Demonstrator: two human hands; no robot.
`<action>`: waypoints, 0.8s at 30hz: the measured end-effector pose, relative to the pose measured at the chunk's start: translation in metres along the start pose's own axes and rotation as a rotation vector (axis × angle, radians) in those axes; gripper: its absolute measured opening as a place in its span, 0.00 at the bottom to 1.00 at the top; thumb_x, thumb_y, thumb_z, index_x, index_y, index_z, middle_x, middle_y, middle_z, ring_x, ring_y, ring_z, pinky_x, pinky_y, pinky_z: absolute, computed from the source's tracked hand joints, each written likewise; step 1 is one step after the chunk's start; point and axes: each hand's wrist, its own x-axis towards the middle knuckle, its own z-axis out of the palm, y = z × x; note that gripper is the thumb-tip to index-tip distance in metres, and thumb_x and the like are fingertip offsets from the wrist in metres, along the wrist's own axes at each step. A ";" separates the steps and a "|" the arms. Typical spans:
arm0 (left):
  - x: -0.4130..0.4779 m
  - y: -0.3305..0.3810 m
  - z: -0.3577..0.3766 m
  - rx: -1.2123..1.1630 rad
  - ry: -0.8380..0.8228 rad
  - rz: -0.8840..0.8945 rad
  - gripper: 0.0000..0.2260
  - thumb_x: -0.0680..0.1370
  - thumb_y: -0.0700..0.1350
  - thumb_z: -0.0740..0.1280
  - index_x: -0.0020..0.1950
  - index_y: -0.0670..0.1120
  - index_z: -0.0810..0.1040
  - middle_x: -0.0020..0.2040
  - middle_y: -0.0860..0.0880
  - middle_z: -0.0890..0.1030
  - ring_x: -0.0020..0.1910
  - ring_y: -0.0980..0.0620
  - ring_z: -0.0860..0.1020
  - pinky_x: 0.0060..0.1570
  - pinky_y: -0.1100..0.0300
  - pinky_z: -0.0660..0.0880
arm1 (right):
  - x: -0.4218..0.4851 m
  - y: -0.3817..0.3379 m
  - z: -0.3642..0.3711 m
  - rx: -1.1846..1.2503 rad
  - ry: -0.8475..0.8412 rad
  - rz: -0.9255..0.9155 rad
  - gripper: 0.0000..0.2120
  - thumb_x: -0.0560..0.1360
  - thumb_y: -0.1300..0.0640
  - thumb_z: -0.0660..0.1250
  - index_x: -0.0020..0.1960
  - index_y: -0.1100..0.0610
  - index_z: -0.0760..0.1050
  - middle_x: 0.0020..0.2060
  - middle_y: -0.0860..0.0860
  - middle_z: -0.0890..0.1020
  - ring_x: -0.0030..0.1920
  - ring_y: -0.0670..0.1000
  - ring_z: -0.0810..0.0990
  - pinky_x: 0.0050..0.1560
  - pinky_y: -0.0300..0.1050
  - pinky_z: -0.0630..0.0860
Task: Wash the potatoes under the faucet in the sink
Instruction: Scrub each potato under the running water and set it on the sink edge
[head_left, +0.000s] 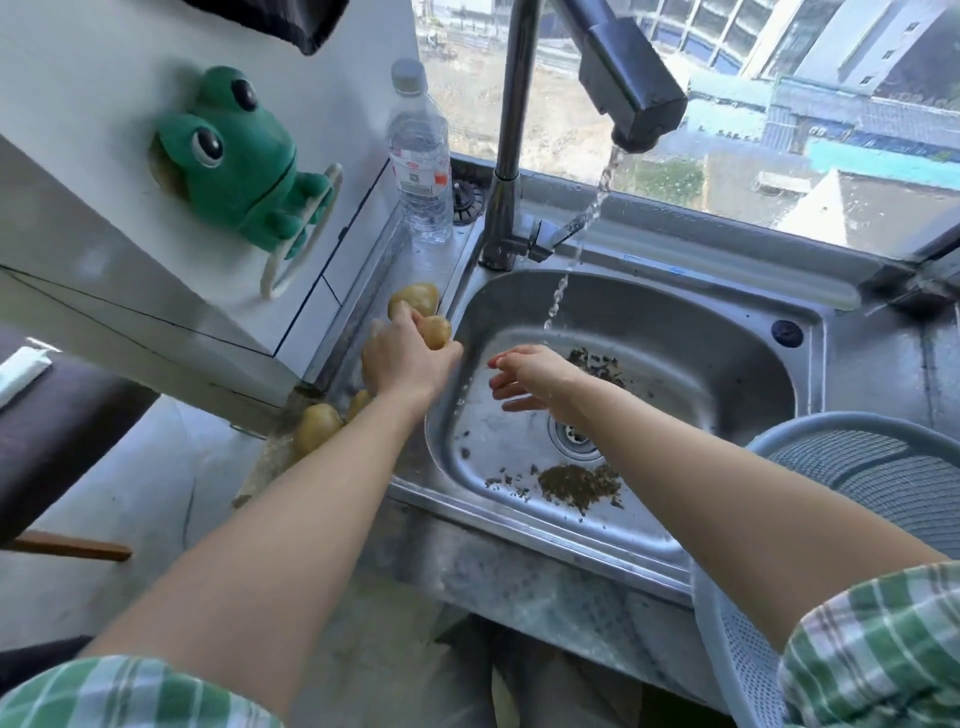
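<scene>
My left hand (402, 358) grips a small yellow potato (436, 331) at the sink's left rim. Another potato (415, 299) lies just behind it on the counter. Two more potatoes (316, 427) sit nearer me, partly hidden under my left forearm. My right hand (530, 376) hovers over the steel sink basin (701, 358) with fingers spread and holds nothing. The faucet (631, 85) runs, and its water stream (576, 244) falls into the basin beyond my right hand. Dark debris lies on the sink floor around the drain (574, 434).
A clear water bottle (421, 156) stands by the faucet base. A green frog holder (236, 156) is stuck to the white wall on the left. A grey-blue plastic colander (878, 473) rests at the sink's right edge. A window lies behind the sink.
</scene>
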 end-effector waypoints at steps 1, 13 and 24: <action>0.001 -0.006 -0.006 0.073 0.014 0.026 0.22 0.70 0.55 0.72 0.60 0.46 0.74 0.59 0.41 0.73 0.56 0.40 0.76 0.53 0.51 0.73 | 0.000 -0.002 0.005 -0.004 -0.005 -0.001 0.15 0.81 0.59 0.56 0.64 0.65 0.72 0.47 0.59 0.77 0.47 0.55 0.77 0.52 0.50 0.78; 0.002 -0.066 -0.024 0.456 0.088 0.129 0.20 0.75 0.48 0.68 0.64 0.42 0.71 0.61 0.41 0.76 0.61 0.41 0.71 0.60 0.50 0.68 | 0.003 -0.011 0.027 -0.096 -0.022 -0.037 0.13 0.81 0.59 0.56 0.60 0.62 0.76 0.47 0.58 0.80 0.47 0.54 0.80 0.55 0.51 0.79; 0.002 -0.048 -0.017 0.450 0.076 0.192 0.18 0.77 0.46 0.64 0.64 0.41 0.72 0.63 0.39 0.73 0.62 0.41 0.70 0.58 0.50 0.70 | 0.002 -0.009 0.008 0.056 0.079 -0.049 0.11 0.79 0.63 0.55 0.54 0.59 0.76 0.39 0.54 0.80 0.39 0.51 0.80 0.42 0.43 0.77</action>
